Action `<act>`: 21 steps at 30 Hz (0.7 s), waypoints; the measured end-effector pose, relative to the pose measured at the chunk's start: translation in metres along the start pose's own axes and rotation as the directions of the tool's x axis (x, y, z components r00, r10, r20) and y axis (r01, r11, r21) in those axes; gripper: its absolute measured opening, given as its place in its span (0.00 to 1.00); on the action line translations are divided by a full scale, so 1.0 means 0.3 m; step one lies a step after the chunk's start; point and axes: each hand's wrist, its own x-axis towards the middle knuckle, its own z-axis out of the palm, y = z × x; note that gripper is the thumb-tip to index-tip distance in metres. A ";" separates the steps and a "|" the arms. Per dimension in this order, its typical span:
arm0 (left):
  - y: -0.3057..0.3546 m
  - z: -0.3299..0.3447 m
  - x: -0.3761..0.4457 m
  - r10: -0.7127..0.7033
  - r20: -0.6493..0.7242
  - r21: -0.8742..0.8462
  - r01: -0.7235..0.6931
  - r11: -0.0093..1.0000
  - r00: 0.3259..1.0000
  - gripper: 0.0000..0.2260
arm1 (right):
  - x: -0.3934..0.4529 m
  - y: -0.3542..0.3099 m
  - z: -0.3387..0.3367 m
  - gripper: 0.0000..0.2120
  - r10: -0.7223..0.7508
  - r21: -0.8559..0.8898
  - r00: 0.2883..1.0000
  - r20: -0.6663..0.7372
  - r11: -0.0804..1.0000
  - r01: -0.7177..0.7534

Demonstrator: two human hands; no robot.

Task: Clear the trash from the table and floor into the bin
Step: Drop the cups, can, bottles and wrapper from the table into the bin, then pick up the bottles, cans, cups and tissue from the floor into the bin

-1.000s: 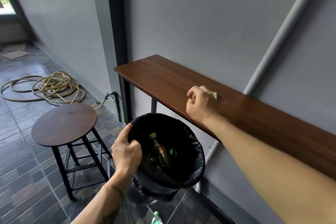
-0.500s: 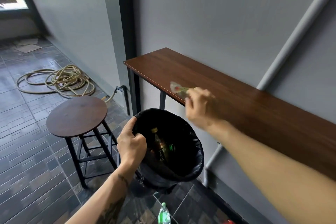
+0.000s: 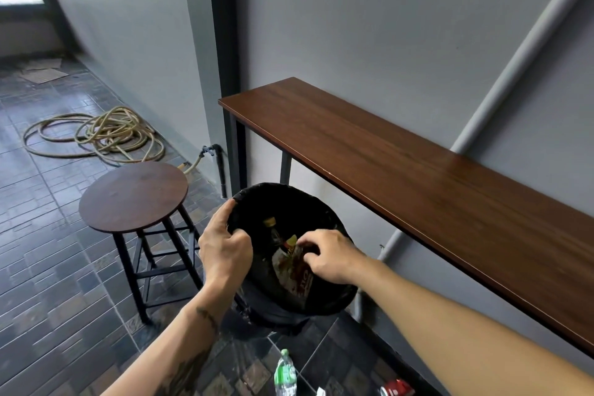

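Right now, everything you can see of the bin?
The bin is a round container lined with a glossy black plastic bag folded over its rim. It is tilted, mouth towards the camera, beside the wooden table's front edge, over the tiled floor. The left hand grips its near-left rim; the right hand is over the mouth at a crumpled wrapper. A dark bottle with a yellow cap lies inside.

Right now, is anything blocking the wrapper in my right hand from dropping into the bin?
Nothing visible. The right hand holds the wrapper over the open mouth of the bin, and the left hand grips the rim off to the side. A bottle lies inside, lower down.
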 end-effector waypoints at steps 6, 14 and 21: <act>0.007 -0.005 -0.059 0.008 0.020 0.018 -0.008 1.000 1.000 0.32 | -0.058 0.124 -0.051 0.26 0.175 -0.098 0.972 -0.158 0.977 -0.192; 0.010 -0.037 -0.217 -0.003 -0.045 -0.008 0.002 1.000 0.999 0.33 | -0.184 0.212 0.021 0.29 0.457 0.250 0.887 -0.057 0.867 -0.431; -0.052 -0.110 -0.367 -0.085 -0.176 0.032 0.092 0.995 0.981 0.31 | -0.333 0.187 0.053 0.22 0.412 0.334 0.902 -0.133 0.875 -0.350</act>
